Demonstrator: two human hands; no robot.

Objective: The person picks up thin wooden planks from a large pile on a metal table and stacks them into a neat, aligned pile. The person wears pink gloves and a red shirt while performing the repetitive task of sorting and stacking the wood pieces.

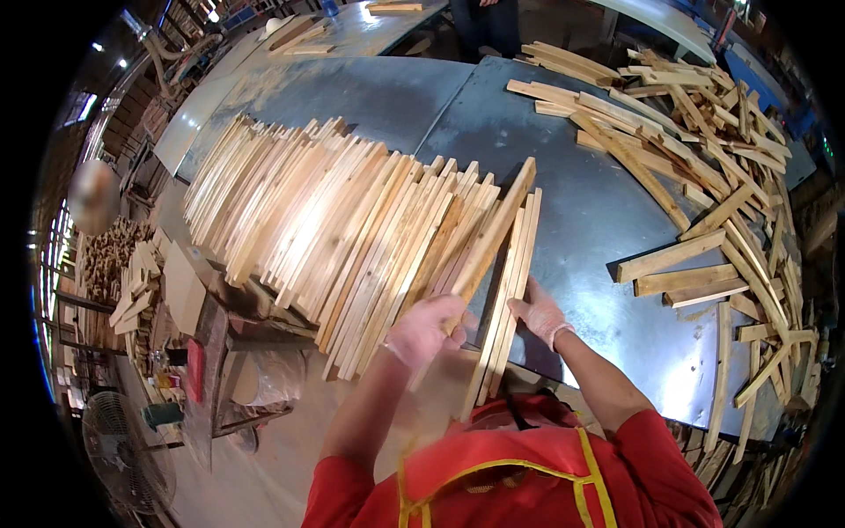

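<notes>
A long row of pale wooden strips [304,216] stands side by side across the table, their near ends reaching past its front edge. My left hand [429,330], in a thin whitish glove, is closed round the near part of one wooden strip [495,233]. That strip slants up and away at the row's right end. A narrow gap parts it from a few more strips [509,295] on its right. My right hand [539,315], gloved too, grips these from their right side, its thumb over them. Some of its fingers are hidden.
A jumbled heap of wood offcuts [704,158] covers the right side of the grey metal table [581,238]. At the far edge stands another person [486,26]. A wooden stand [211,361] and a fan [123,449] are at lower left. More wood pieces [304,40] lie on the far table.
</notes>
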